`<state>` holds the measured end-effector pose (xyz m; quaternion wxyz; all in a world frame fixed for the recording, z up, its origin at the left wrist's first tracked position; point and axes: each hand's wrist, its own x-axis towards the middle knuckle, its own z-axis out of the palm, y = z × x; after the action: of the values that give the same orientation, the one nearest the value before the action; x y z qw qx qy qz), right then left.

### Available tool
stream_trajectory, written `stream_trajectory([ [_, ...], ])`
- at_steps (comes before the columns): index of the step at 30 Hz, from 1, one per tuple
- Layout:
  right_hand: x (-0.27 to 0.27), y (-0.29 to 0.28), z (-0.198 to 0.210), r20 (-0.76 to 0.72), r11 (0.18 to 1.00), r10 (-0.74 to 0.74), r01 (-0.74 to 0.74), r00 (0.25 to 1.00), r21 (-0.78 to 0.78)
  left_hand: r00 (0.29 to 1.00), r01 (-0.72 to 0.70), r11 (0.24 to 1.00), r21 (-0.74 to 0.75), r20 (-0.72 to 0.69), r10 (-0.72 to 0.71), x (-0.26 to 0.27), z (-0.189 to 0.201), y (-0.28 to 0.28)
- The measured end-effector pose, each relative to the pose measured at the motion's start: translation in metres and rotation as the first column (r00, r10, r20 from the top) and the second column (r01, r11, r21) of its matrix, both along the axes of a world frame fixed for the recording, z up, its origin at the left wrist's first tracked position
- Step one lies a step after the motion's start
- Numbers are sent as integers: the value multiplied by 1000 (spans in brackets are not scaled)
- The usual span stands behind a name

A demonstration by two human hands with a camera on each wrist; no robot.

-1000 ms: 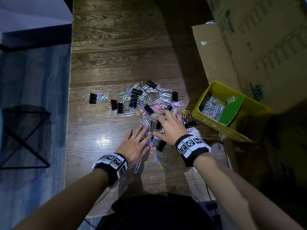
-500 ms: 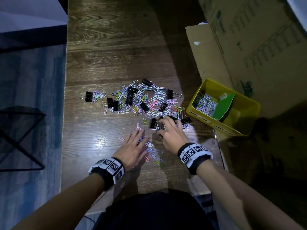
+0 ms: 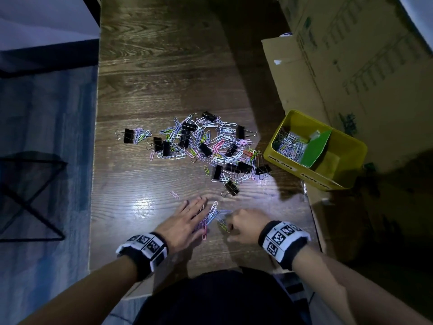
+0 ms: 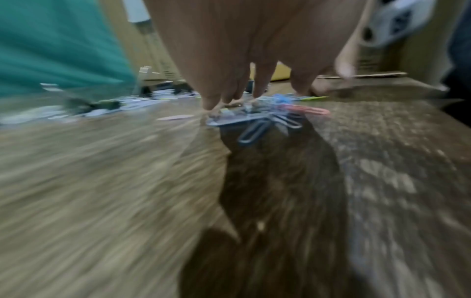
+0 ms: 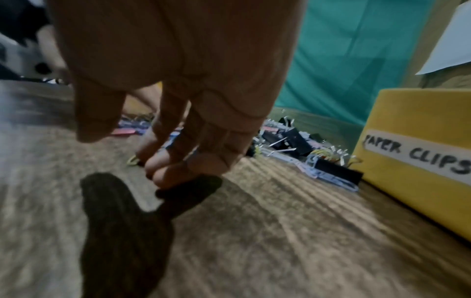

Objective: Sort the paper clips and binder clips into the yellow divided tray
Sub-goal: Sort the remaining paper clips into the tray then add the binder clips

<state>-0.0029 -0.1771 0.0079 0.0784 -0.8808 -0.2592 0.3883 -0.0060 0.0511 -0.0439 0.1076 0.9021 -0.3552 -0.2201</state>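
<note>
A mixed pile of coloured paper clips and black binder clips (image 3: 210, 146) lies mid-table. The yellow divided tray (image 3: 281, 163) stands at the right, with paper clips (image 3: 289, 146) in its left compartment beside a green divider (image 3: 316, 148). Near the front edge my left hand (image 3: 187, 221) lies flat, its straight fingers (image 4: 229, 86) pressing on a small bunch of paper clips (image 3: 212, 215). My right hand (image 3: 241, 227) sits just right of that bunch, fingers curled with tips on the wood (image 5: 178, 157). I see nothing held in it. One binder clip (image 3: 232, 187) lies apart, beyond the hands.
A large cardboard box (image 3: 351, 66) rises behind and right of the tray, and flat cardboard (image 3: 328, 219) lies at the table's right edge. The table's left edge drops to a blue carpet with a black wire frame (image 3: 28, 195). The tray wall (image 5: 420, 181) reads "PAPER CLIPS".
Both hands have drawn back from the pile toward the front edge, dragging a small bunch of paper clips with them. The binder clips stayed behind.
</note>
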Motion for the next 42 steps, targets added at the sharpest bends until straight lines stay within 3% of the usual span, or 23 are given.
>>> stream_trajectory([
  [2, -3, 9, -9, -28, 1000, -1, 1, 1000, 9, 984, -180, 968, -176, -37, 176, 1, 2, 15],
  [4, -1, 21, -15, -29, 999, -22, 24, 999, 48, 909, -410, 864, -294, -57, 412, 9, 4, 23],
  [6, 2, 32, -18, 22, 995, -52, 50, 998, 83, 850, -514, 823, -241, -12, 527, 15, 3, 24],
  [11, 3, 40, -23, 211, 981, -191, 183, 959, 58, 918, -397, 917, -29, -11, 397, 3, 5, 9],
  [16, -3, 46, -28, 230, 989, -146, 142, 962, 30, 896, -421, 894, 152, -86, 436, -19, 13, -3],
  [23, -4, 56, -36, 118, 988, -124, 112, 985, 102, 869, -465, 885, 11, -183, 459, -20, 13, -17],
  [32, -5, 47, -29, 120, 996, -62, 54, 991, 70, 924, -311, 950, 27, -225, 309, 3, 16, -7],
  [37, -6, 43, -27, 110, 992, -110, 102, 988, 79, 961, -218, 969, 113, -150, 234, 13, 19, -7],
  [42, -1, 36, -20, 163, 974, -217, 204, 962, 95, 948, -264, 964, -39, -192, 253, 20, 23, -3],
])
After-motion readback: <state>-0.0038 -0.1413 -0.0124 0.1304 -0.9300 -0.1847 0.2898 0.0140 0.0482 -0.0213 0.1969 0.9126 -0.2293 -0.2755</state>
